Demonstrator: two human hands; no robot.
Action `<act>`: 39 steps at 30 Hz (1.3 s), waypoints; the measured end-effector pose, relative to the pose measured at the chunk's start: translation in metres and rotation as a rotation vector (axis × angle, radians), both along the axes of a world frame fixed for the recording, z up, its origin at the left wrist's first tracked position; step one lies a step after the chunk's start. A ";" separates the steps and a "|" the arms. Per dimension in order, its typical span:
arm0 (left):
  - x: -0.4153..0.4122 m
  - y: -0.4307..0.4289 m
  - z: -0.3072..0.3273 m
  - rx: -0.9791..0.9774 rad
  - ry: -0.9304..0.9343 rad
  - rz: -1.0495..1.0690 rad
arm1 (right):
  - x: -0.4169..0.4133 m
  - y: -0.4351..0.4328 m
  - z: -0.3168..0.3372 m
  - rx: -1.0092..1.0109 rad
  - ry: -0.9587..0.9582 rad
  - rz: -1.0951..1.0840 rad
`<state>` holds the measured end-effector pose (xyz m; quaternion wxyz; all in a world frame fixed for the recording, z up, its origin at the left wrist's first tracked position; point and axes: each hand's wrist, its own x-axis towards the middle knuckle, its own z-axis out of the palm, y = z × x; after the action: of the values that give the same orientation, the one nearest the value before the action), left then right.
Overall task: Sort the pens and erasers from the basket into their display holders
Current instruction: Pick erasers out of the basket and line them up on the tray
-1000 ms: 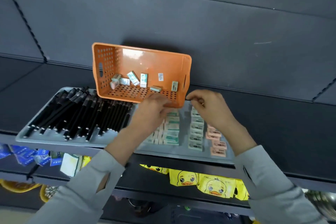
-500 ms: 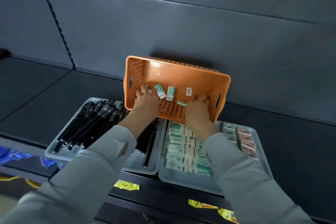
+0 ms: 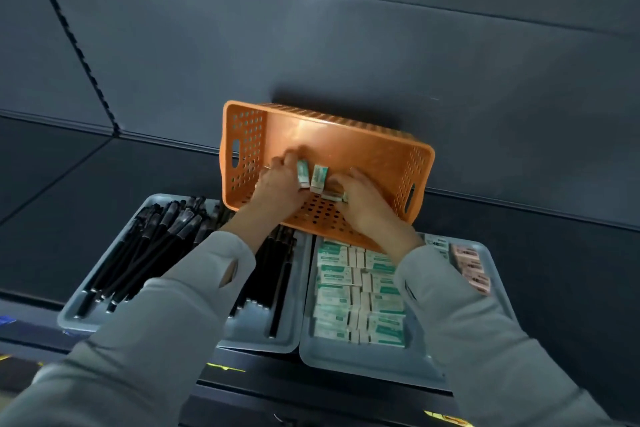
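In the tipped basket [image 3: 349, 146], two erasers [image 3: 319, 178] stand on end just right of the curled left fingers [image 3: 284, 162]. The right fingers [image 3: 349, 178] lie over a flat eraser [image 3: 333, 197]. Whether either hand grips, I cannot tell.

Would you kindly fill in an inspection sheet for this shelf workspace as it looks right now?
Surface: dark shelf carrying two trays side by side.
Job's things: orange perforated plastic basket tipped on its side against the wall behind the trays, opening toward the person, with a few loose green-and-white wrapped erasers inside. The left grey plastic tray holds black pens. The right grey plastic tray holds rowed green erasers and pink erasers.
Clutter: nothing seen.
Grippers: left hand and right hand are both inside the basket at the loose erasers; grip too blurred to tell.
Cables: nothing seen.
Surroundings: dark grey wall panels; yellow packets on a lower shelf.
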<state>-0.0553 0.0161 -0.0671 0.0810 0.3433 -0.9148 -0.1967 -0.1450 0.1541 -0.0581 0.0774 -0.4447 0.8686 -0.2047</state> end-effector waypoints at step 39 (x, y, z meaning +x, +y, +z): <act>0.002 -0.007 -0.012 -0.236 0.026 -0.255 | -0.021 0.005 -0.010 0.093 0.140 -0.036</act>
<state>-0.0533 0.0091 -0.0795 0.1072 0.2101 -0.9665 -0.1010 -0.1664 0.1591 -0.0684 0.0332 -0.4383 0.8882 -0.1339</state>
